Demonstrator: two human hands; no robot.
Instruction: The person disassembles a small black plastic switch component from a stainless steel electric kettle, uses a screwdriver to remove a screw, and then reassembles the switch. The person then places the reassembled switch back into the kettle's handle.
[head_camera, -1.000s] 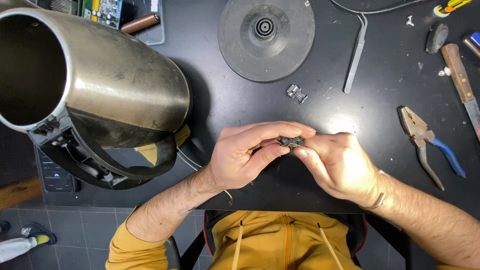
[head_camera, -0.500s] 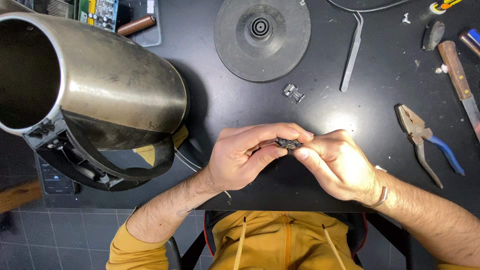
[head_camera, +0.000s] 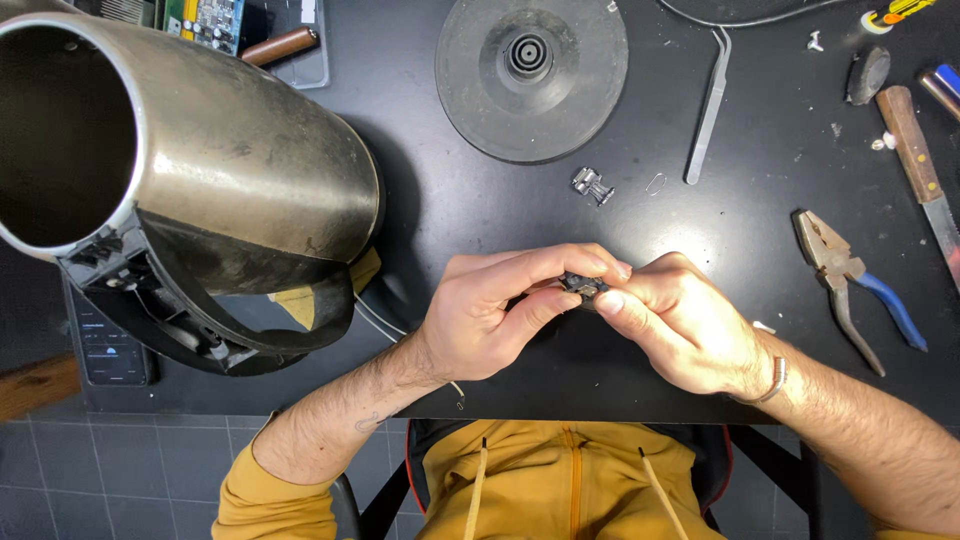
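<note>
Both hands are meeting just above the near edge of the counter (head_camera: 640, 210); the left hand (head_camera: 490, 320) is pinching a small dark part (head_camera: 583, 287) between thumb and fingertips, and the right hand (head_camera: 680, 325) is clenching onto the same part from the other side, thumb pressed against it; so the part is sitting in the air between the two grips, held by both. Compared with a second ago the hands are barely shifting; the pinch is staying in the same spot, so this is reading as fine fiddling rather than any carrying move; what exactly the part is I cannot quite tell, the fingers are covering most of it.

Moving outward: to the left the steel kettle (head_camera: 200, 170) is lying on its side, its handle hanging over the counter's near edge, crowding that flank; to the right the blue-handled pliers (head_camera: 850, 285) are resting well apart from the right wrist. Beyond the hands there is a bare dark stretch, then a small metal clip (head_camera: 592, 186), the tweezers (head_camera: 708, 105) and the round kettle base (head_camera: 530, 75) further back.
</note>
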